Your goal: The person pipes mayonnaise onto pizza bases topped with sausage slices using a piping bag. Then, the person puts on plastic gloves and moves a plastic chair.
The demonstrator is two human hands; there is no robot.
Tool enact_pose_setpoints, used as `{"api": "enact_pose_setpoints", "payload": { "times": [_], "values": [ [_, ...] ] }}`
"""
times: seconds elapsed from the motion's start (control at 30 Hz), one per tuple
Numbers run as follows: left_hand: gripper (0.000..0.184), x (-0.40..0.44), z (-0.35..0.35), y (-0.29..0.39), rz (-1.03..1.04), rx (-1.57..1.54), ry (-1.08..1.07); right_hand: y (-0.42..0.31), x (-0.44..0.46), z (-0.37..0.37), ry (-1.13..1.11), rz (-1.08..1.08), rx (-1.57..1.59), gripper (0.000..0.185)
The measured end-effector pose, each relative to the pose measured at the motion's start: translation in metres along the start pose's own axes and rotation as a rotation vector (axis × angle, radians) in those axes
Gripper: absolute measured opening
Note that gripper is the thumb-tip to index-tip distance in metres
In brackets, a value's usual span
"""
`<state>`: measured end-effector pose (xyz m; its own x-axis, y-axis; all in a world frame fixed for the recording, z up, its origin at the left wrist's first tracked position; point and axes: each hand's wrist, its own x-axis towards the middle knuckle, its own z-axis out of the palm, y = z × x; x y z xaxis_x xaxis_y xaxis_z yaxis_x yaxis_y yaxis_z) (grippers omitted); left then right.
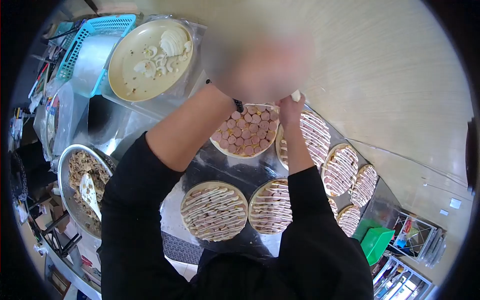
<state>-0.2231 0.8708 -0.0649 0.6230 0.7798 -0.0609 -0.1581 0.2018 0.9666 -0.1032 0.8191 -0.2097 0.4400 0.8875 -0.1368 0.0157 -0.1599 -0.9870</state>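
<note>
My left hand [252,75] reaches over the far side of the table, mostly lost in a blurred patch; its fingers do not show. A dark wristband [239,105] sits at that wrist. My right hand [290,107] is closed, and a soft white end, like that of a sauce piping bag [296,95], pokes out above it. Below both hands lies a round pizza [245,131] covered in sausage slices, with a little white sauce along its far edge. Beside it, partly under my right forearm, is a pizza [315,135] striped with white sauce.
Sauce-striped pizzas lie nearer me, one on the left [214,211] and one on the right [271,206]; several more line the table's right. A metal bowl [64,187] of brown filling holds a white spatula [89,195]. Behind are a cream plate [120,75] with white scraps and a blue basket [70,60].
</note>
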Motion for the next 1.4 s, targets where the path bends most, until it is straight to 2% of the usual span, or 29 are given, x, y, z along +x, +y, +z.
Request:
{"api": "enact_pose_setpoints", "payload": {
  "times": [0.07, 0.13, 0.23, 0.27, 0.3, 0.33, 0.37, 0.4, 0.47, 0.53, 0.57, 0.63, 0.67, 0.7, 0.73, 0.8, 0.87, 0.93, 1.0, 1.03, 1.1, 1.13, 1.2, 1.27, 1.3, 1.37, 1.4],
  "values": [
    [0.032, -0.004, -0.013, 0.005, 0.042, -0.066, -0.033, 0.035, -0.003, 0.028, -0.019, 0.006, 0.231, 0.029],
    [0.039, -0.006, -0.034, 0.020, 0.083, -0.016, 0.265, 0.007, -0.027, 0.095, -0.015, 0.097, 0.010, 0.022],
    [0.041, -0.004, -0.035, 0.020, 0.096, -0.061, 0.274, 0.023, -0.023, 0.092, -0.039, 0.076, -0.125, 0.024],
    [0.041, -0.006, -0.027, 0.016, 0.093, -0.063, 0.272, 0.035, -0.015, 0.061, -0.005, 0.023, -0.036, 0.026],
    [0.035, -0.008, -0.010, 0.007, 0.021, -0.041, 0.171, 0.041, -0.005, 0.018, 0.027, -0.031, 0.051, 0.029],
    [0.033, -0.010, -0.001, 0.002, -0.052, -0.023, 0.069, 0.022, -0.008, -0.009, -0.007, -0.048, 0.057, 0.019],
    [0.033, -0.011, -0.001, 0.000, -0.054, -0.026, 0.068, 0.003, -0.014, -0.023, -0.038, -0.066, 0.066, 0.010],
    [0.033, -0.011, 0.000, -0.001, -0.039, -0.017, 0.078, 0.022, -0.010, -0.014, -0.032, -0.065, 0.066, 0.010],
    [0.033, -0.009, -0.008, 0.003, -0.025, 0.004, 0.077, 0.080, 0.000, 0.035, 0.222, -0.173, 0.006, 0.012],
    [0.036, -0.008, -0.034, 0.015, 0.097, -0.063, 0.280, 0.018, -0.038, 0.097, -0.066, 0.066, 0.022, 0.012],
    [0.036, -0.007, -0.034, 0.015, 0.094, -0.059, 0.274, 0.034, -0.032, 0.095, -0.060, 0.067, 0.026, 0.012],
    [0.036, -0.012, -0.035, 0.012, 0.146, -0.041, 0.199, 0.065, -0.029, 0.091, 0.109, -0.138, -0.254, 0.014],
    [0.036, -0.014, -0.027, 0.007, 0.142, -0.047, 0.203, 0.055, -0.029, 0.058, 0.124, -0.092, -0.120, 0.016],
    [0.035, -0.016, -0.009, -0.001, 0.063, 0.008, 0.111, 0.036, -0.029, 0.017, 0.136, -0.047, 0.012, 0.017],
    [0.034, -0.017, 0.000, -0.006, -0.014, 0.060, 0.020, 0.019, -0.031, 0.003, 0.130, -0.044, 0.004, 0.017],
    [0.034, -0.020, -0.006, -0.008, 0.017, 0.103, 0.025, -0.006, -0.035, -0.015, 0.100, 0.134, -0.144, 0.016],
    [0.033, -0.022, -0.022, -0.002, 0.045, 0.164, 0.010, 0.005, -0.043, 0.018, 0.081, 0.140, -0.180, 0.021],
    [0.039, -0.025, -0.050, 0.020, 0.133, 0.044, 0.160, 0.012, -0.048, 0.042, 0.077, 0.151, -0.335, 0.024],
    [0.039, -0.027, -0.027, 0.006, 0.038, 0.013, 0.148, 0.017, -0.057, 0.057, 0.053, 0.171, -0.514, 0.028],
    [0.039, -0.029, -0.015, -0.001, -0.044, -0.016, 0.132, 0.030, -0.055, 0.028, 0.192, 0.093, -0.164, 0.036],
    [0.039, -0.034, 0.000, -0.008, -0.024, 0.034, 0.075, 0.009, -0.043, -0.025, -0.060, 0.185, 0.105, 0.043],
    [0.038, -0.034, 0.005, -0.011, 0.015, 0.097, 0.010, 0.021, -0.043, -0.014, -0.059, 0.190, 0.099, 0.043],
    [0.037, -0.036, -0.011, 0.001, 0.085, 0.198, 0.056, 0.055, -0.049, 0.024, 0.246, 0.124, -0.389, 0.039],
    [0.032, -0.036, -0.018, 0.031, -0.046, -0.173, 0.211, 0.051, -0.054, 0.032, 0.287, 0.050, -0.431, 0.035],
    [0.032, -0.032, -0.016, 0.022, -0.050, -0.171, 0.201, 0.047, -0.059, 0.036, 0.318, -0.022, -0.478, 0.031],
    [0.037, -0.033, -0.015, -0.001, 0.096, -0.024, 0.137, 0.046, -0.075, 0.044, 0.355, -0.155, -0.580, 0.024],
    [0.037, -0.037, -0.010, -0.010, 0.089, -0.023, 0.140, 0.043, -0.065, 0.020, 0.243, -0.074, -0.238, 0.021]
  ]
}}
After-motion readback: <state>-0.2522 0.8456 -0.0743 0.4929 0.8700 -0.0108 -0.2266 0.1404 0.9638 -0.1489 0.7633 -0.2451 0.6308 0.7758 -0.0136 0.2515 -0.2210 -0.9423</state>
